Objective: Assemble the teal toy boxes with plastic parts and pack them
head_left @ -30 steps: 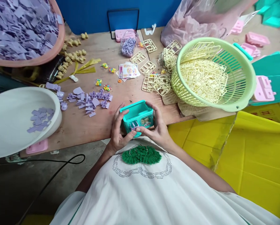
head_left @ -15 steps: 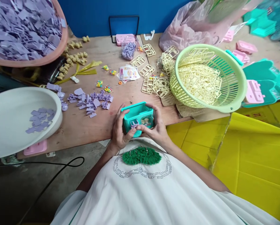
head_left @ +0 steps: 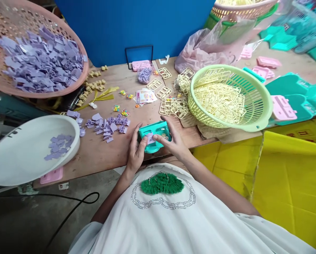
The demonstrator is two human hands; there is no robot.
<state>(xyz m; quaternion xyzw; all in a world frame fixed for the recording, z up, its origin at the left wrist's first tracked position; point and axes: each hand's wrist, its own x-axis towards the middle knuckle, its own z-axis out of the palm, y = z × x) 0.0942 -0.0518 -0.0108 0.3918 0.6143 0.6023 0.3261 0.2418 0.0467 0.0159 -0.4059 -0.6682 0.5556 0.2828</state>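
Plywood table (head_left: 99,155) edge: both hands, left hand (head_left: 135,152) and right hand (head_left: 174,143), closed around a small teal plastic box (head_left: 154,135), seemingly pressing a lilac piece (head_left: 149,138) into it; seating it needs thumb pressure. Pale green basket (head_left: 228,98) sits right of the box.

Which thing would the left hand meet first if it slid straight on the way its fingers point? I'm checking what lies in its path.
Probably the loose purple pieces on the table beyond the teal box that the left hand grips; depth is unclear.
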